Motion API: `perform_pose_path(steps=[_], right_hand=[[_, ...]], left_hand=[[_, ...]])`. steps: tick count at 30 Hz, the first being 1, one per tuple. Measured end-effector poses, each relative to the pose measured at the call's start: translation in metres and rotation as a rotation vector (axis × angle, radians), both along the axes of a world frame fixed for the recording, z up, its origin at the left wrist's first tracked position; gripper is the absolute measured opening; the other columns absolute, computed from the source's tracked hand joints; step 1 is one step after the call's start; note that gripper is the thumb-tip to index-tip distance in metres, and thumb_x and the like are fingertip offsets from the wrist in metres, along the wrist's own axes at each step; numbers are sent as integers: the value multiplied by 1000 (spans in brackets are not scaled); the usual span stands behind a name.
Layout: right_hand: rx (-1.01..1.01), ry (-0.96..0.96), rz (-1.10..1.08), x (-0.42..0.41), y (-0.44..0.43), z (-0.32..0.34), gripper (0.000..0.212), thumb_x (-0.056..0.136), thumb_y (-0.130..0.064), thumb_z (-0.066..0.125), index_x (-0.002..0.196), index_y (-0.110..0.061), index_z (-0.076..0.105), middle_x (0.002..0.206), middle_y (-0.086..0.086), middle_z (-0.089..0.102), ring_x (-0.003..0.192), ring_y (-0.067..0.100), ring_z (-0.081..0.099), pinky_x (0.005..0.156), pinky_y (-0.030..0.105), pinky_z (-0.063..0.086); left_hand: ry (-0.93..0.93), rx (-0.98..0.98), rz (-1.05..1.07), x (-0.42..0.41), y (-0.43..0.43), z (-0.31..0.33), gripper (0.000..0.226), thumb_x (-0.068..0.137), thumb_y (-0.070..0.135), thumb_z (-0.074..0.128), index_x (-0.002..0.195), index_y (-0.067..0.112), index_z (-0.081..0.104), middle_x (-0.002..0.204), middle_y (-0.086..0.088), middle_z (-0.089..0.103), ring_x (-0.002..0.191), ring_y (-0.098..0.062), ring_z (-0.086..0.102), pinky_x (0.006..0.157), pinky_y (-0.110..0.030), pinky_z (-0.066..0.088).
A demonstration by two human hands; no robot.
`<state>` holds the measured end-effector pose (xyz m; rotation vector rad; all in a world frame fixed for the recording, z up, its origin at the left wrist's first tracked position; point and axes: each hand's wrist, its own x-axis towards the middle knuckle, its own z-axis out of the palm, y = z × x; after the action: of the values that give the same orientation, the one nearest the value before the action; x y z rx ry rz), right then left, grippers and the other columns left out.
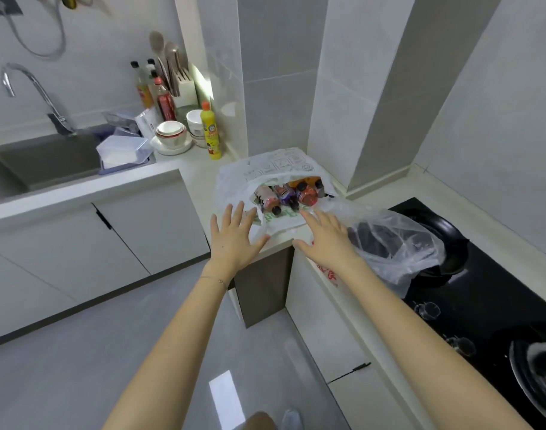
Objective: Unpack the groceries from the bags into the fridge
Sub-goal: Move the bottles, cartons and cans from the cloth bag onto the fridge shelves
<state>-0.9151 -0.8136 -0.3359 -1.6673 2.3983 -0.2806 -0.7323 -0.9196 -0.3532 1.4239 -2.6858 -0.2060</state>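
Observation:
A white plastic grocery bag [265, 169] lies open on the corner of the pale countertop [200, 175]. Several drink bottles [288, 193] with dark caps lie side by side in its mouth. A second, clear plastic bag [399, 243] with dark contents sits to its right, partly over the stove. My left hand [232, 237] is stretched out with its fingers spread, just in front of the white bag's near edge. My right hand [327, 237] is spread flat too, at the bag's edge beside the clear bag. Neither hand holds anything. The fridge is not in view.
A black glass stove [489, 305] with a dark pan fills the right side. At the left are a sink [45, 162], tap, a clear box, stacked bowls [170, 135], a yellow bottle [212, 131] and sauce bottles. Cabinet doors and grey floor lie below.

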Motion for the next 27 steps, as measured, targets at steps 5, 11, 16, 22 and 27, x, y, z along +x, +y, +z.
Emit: perform_pose_path(steps=[5,11,16,22,27], right_hand=[[46,-38,27,-22,-52,-20,75,92,-51,49,154,-28,13,160,7,13,146,28,9,117,45,12],[67,-88,25,-42,-109,-44,73,93,-47,51,153,-28,15,160,8,13,146,29,9,117,45,12],[82,-118,-1,-49,-154,-59,72,94,-47,51,153,-26,15,160,7,14,147,29,9,117,45,12],[52,-150,-25,-54,-192,-77,66,92,-43,55,149,-21,29,153,5,29,143,28,20,116,46,20],[42,-154,22,-51,-219,-90,52,91,-36,58,138,-20,44,144,1,38,136,23,28,112,40,23]], left_hand=[[-3,10,-29,-29,-45,-17,69,96,62,31,155,30,14,164,0,3,150,-22,-8,118,-51,-8],[-2,-2,2,-55,-108,-34,71,95,64,32,154,30,14,164,-1,2,150,-24,-9,118,-50,-8],[12,-9,-88,-60,-153,-56,72,94,60,42,154,26,21,164,-2,6,150,-25,-6,117,-49,-11],[143,-97,-446,-68,-190,-89,35,94,25,59,128,16,60,152,-4,40,145,-27,28,119,-47,-2],[177,-88,-499,-79,-201,-100,32,96,30,45,121,22,64,138,0,56,135,-26,45,116,-53,20]])
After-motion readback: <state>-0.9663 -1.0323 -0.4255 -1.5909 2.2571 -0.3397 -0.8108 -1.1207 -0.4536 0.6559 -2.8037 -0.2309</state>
